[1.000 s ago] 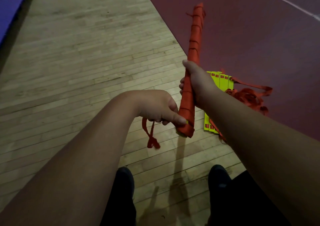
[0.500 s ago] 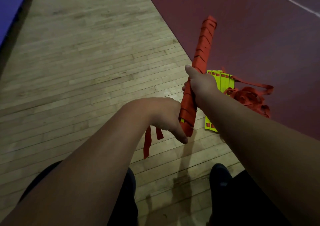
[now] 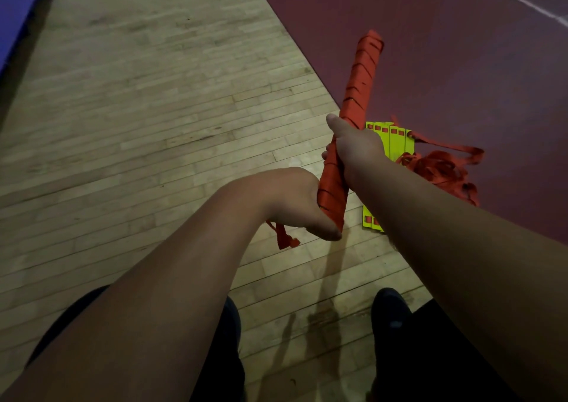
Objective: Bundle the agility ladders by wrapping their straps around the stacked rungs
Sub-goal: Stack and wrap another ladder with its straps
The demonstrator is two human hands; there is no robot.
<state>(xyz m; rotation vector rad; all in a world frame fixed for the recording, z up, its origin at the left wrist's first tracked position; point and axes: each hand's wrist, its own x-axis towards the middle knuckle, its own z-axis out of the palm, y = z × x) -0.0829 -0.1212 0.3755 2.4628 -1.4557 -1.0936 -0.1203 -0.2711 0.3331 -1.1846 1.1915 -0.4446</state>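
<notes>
Bundle slants from the left hand up and away past the right.

The right hand (image 3: 353, 155) is curled round the middle of the wrapped bundle (image 3: 362, 78). The left hand (image 3: 292, 201), nearer the body, cups its lower end and seems to pinch the strap tail (image 3: 284, 240) hanging beneath. A second ladder (image 3: 396, 140) lies on the floor (image 3: 153, 124) beyond the right hand.

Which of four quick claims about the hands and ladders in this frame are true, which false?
1. The right hand grips the wrapped ladder bundle mid-length. True.
2. Yellow rungs with loose orange straps lie on the floor. True.
3. The bundle rests on the floor. False: it is held aloft, tilted.
4. The left hand hangs free. False: it holds the bundle's lower end, a strap tail dangling beneath.
</notes>
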